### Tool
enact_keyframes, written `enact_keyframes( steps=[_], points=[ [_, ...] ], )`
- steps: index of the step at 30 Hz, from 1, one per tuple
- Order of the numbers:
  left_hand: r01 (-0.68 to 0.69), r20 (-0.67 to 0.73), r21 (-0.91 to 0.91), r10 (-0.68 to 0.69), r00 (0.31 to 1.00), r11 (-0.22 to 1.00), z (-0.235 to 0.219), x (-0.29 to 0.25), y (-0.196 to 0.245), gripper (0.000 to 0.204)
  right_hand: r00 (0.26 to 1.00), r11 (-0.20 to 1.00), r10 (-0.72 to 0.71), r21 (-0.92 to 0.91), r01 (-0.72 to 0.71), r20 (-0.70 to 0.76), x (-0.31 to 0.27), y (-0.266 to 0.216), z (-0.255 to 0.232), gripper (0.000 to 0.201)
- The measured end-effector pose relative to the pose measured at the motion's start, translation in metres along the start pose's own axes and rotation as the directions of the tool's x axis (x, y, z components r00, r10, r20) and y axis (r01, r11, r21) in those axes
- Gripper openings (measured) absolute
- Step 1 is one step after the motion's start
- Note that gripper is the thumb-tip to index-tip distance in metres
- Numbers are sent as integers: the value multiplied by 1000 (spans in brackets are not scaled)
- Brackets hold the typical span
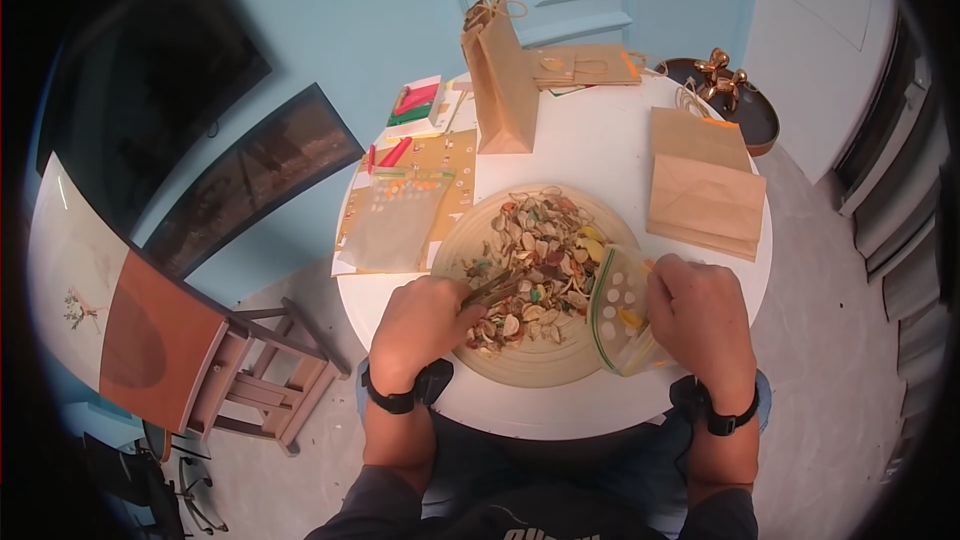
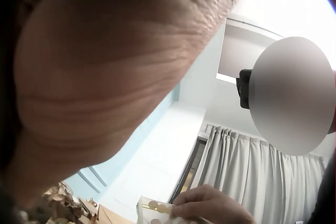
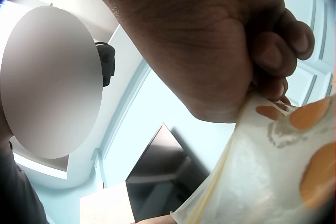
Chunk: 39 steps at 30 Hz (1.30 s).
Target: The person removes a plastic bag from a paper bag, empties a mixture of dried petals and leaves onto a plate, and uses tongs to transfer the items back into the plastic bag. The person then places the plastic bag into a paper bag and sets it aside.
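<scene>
Curling round brown tongs [image 1: 495,287], the left hand [image 1: 425,318] aims their long axis rightward and forward, over dried pieces [image 1: 540,225] on a round tray [image 1: 505,374]; the right hand [image 1: 700,315] pinches a zip bag [image 1: 613,312], mouth facing left, at the tray's right rim.

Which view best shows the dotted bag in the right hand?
The head view: it shows most of the bag, including its green edge, though the right hand covers part. The right wrist view gives a dotted close-up, cut off by the frame; the left wrist view, only a small part at the bottom.
</scene>
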<state>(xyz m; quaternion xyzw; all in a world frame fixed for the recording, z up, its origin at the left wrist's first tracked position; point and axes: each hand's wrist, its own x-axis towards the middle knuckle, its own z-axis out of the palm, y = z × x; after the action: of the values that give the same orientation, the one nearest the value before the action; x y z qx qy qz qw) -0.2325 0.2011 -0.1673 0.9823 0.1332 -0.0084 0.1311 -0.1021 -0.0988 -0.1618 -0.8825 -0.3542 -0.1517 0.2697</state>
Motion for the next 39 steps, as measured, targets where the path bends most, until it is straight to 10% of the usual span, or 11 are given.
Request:
enact_keyframes(
  steps=[20,27,39],
  points=[
    [-77,-142,-137,58,988,988,-26,-31,21,25,1000,1000,11,28,-11,10,0,2,2,20],
    [-443,-205,-153,410,889,883,-2,-24,65,27,1000,1000,7,-9,-7,-5,0,5,0,20],
    [85,-135,-14,-86,987,996,4,28,-24,35,1000,1000,23,-1,-23,7,0,4,-4,21]
  ],
)
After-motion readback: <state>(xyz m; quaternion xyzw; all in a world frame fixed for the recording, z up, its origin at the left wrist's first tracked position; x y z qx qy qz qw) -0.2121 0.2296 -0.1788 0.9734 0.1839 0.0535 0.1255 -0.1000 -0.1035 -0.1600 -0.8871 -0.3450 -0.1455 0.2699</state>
